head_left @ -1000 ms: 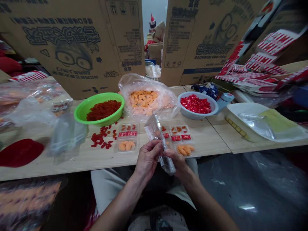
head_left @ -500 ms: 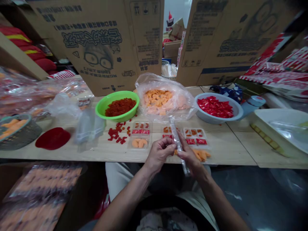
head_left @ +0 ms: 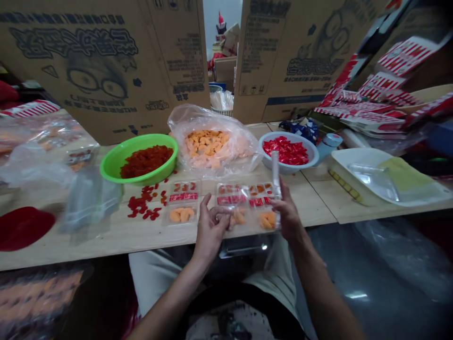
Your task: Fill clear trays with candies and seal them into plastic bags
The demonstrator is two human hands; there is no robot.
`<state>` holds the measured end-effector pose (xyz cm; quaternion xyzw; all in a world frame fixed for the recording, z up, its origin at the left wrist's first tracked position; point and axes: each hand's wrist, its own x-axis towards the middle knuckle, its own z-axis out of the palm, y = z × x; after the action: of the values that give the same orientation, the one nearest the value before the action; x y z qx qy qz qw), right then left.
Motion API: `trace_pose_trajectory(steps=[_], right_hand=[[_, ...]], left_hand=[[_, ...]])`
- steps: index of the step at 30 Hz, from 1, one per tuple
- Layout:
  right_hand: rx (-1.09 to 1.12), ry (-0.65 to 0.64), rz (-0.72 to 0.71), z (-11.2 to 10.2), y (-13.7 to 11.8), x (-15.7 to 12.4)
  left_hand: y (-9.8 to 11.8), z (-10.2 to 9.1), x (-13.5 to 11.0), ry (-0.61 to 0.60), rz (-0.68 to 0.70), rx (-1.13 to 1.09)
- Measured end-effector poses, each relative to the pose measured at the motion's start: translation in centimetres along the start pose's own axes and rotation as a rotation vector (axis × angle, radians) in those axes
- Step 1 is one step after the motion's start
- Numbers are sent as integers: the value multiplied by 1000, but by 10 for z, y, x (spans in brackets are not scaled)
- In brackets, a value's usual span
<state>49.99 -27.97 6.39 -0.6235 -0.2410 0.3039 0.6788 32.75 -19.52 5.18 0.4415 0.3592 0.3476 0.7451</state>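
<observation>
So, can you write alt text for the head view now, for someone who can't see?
A person's right hand holds clear plastic edge-on at a table, the left hand near filled trays. Behind sit a green bowl of red pieces, a plastic bag of orange pieces and a pale bowl of red packets.

Pale trousers point(head_left: 152, 278), bare forearms point(head_left: 173, 293), black upper garment point(head_left: 226, 292) with pale, dark-blotched front point(head_left: 208, 328)

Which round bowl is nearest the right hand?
The pale blue bowl of red packets, beyond the right hand; the green bowl stands left of the clear plastic bag.
</observation>
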Motion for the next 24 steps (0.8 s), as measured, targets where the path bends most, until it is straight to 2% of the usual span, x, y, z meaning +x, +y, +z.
trace_pose_trajectory(steps=[3, 5, 8, 10, 12, 14, 16, 18, 21, 23, 24], right_hand=[[-45, 105, 55, -27, -13, 2], [-53, 105, 68, -36, -18, -1], [-24, 85, 91, -36, -18, -9], [-1, 72, 121, -33, -16, -12], [27, 69, 142, -30, -15, -14], [53, 60, 161, -28, -14, -14], [75, 26, 182, -27, -12, -14], [99, -41, 189, -26, -7, -13], [67, -119, 111, -24, 9, -13], [8, -181, 63, -20, 22, -15], [-9, -222, 50, -16, 27, -17]], left_hand=[[-16, -14, 12, -49, -50, 110], [-29, -19, 30, -5, 22, 265], [-41, -19, 60, 155, 186, 745], [-43, -12, 69, 222, 258, 1114], [-44, -1, 68, 167, 329, 1386], [-48, 11, 60, -18, 413, 1533], [-56, 18, 54, -215, 451, 1592], [-63, 18, 55, -292, 434, 1604], [-60, 11, 64, -216, 357, 1512], [-45, 8, 65, -159, 309, 1269], [-36, 8, 62, -165, 269, 1071]])
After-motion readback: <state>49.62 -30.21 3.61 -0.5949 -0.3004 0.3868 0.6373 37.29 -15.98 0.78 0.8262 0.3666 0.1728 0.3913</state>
